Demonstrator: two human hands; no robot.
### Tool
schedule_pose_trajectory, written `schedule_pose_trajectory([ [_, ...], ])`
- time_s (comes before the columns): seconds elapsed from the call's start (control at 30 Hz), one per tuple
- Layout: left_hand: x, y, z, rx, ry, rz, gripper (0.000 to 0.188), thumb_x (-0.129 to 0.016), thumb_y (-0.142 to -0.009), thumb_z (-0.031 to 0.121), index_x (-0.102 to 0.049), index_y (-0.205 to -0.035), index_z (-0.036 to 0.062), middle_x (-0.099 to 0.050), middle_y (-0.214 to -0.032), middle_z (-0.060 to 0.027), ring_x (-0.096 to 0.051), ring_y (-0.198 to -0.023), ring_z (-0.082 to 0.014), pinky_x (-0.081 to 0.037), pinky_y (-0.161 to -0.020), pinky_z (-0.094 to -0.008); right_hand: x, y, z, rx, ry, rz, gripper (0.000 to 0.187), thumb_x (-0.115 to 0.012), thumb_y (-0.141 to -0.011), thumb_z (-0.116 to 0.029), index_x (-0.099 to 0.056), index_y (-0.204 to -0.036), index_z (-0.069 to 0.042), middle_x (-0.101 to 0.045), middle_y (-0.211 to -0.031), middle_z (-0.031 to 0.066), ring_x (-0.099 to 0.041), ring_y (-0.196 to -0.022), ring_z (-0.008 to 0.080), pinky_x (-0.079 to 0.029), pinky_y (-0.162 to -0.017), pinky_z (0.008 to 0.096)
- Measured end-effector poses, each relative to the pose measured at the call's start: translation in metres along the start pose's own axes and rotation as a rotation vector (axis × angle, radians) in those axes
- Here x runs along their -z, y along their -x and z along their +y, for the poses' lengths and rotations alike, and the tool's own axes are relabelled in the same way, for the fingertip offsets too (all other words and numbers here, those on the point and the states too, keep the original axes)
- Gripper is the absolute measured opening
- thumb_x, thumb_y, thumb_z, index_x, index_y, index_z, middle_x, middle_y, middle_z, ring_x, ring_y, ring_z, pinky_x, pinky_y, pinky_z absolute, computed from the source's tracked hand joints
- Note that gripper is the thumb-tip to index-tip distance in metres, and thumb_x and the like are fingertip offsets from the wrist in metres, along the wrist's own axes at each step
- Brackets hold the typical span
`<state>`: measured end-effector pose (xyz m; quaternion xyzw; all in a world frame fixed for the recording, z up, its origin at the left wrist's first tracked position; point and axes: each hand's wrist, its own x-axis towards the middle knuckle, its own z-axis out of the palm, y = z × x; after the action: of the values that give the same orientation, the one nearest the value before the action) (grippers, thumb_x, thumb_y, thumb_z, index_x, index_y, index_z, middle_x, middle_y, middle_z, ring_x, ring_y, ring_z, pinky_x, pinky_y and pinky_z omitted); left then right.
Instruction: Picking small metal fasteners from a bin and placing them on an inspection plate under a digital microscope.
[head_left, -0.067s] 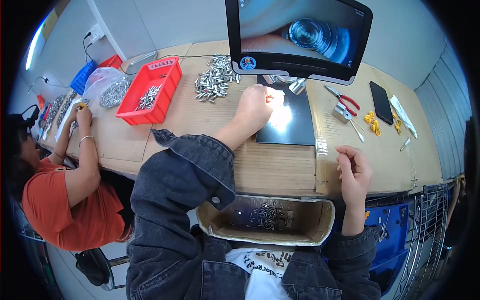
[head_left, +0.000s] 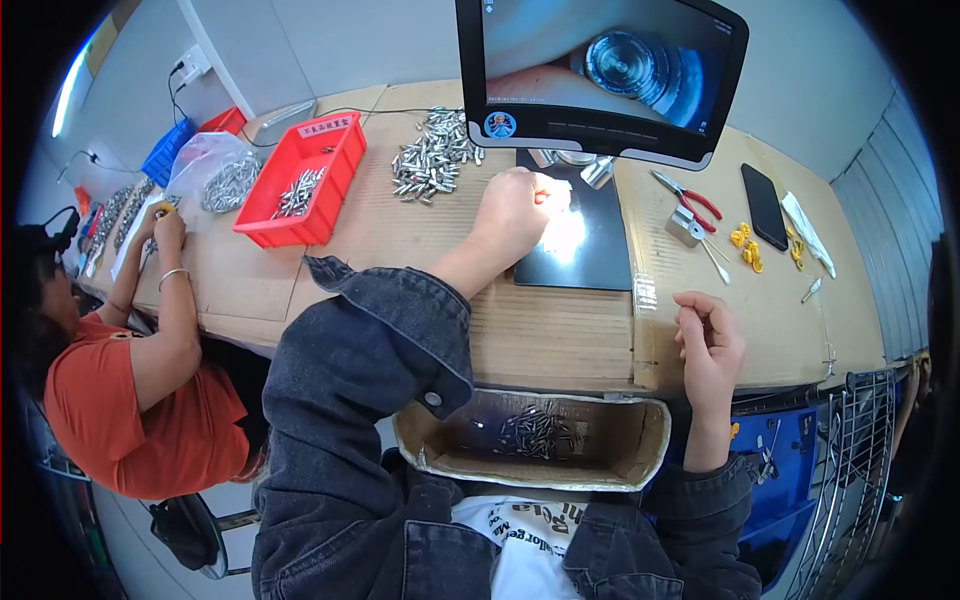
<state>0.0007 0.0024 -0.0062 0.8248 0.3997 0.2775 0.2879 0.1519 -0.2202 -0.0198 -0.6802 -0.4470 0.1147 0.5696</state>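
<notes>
My left hand (head_left: 512, 213) is closed in a pinch over the black base plate (head_left: 570, 268) of a screen magnifier, under its bright light. The part in its fingers barely shows directly. On the monitor (head_left: 608, 70) it appears enlarged between fingertips as a small cylindrical metal part with a ringed, shiny round end. My right hand (head_left: 712, 345) rests at the table's front edge, fingers loosely curled, a gap between thumb and forefinger, nothing visible in it. Beyond my left hand lies a heap of small metal parts (head_left: 432, 160).
A red bin (head_left: 290, 235) holds more parts. Right of the plate lie red-handled pliers (head_left: 690, 195), a metal block (head_left: 685, 227), cotton swabs, yellow finger cots (head_left: 746, 248) and a phone (head_left: 763, 205). A cardboard trough (head_left: 530, 472) with parts sits below the edge. A co-worker (head_left: 140, 400) works at left.
The enlarged part on the monitor has shifted slightly. Both hands stay in the same places; the whole view has moved very slightly.
</notes>
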Motion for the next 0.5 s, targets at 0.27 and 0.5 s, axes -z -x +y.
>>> schedule_pose_trajectory([
  [0.27,-0.007,-0.003,-0.007,-0.002,0.023,0.047,0.015,-0.064,-0.076,0.001,-0.064,-0.083,-0.0125,-0.065,-0.082,-0.0226,-0.061,-0.072,-0.0317,-0.052,-0.071,-0.0383,-0.001,0.001,-0.002,-0.019,-0.019,0.024,0.013,-0.056,-0.088,0.001,-0.067,-0.096,0.001,-0.056,-0.08,0.0016,-0.044,-0.063,0.0071,-0.037,-0.056,0.0189],
  [0.5,0.005,0.019,0.002,-0.184,0.025,0.016,0.015,-0.062,-0.078,0.008,-0.067,-0.083,-0.0047,-0.066,-0.084,-0.0186,-0.062,-0.074,-0.0327,-0.051,-0.072,-0.0382,-0.002,0.002,-0.003,-0.031,-0.037,0.02,0.014,-0.056,-0.089,0.001,-0.067,-0.096,0.0,-0.058,-0.081,0.0014,-0.044,-0.061,0.0067,-0.036,-0.055,0.0184],
])
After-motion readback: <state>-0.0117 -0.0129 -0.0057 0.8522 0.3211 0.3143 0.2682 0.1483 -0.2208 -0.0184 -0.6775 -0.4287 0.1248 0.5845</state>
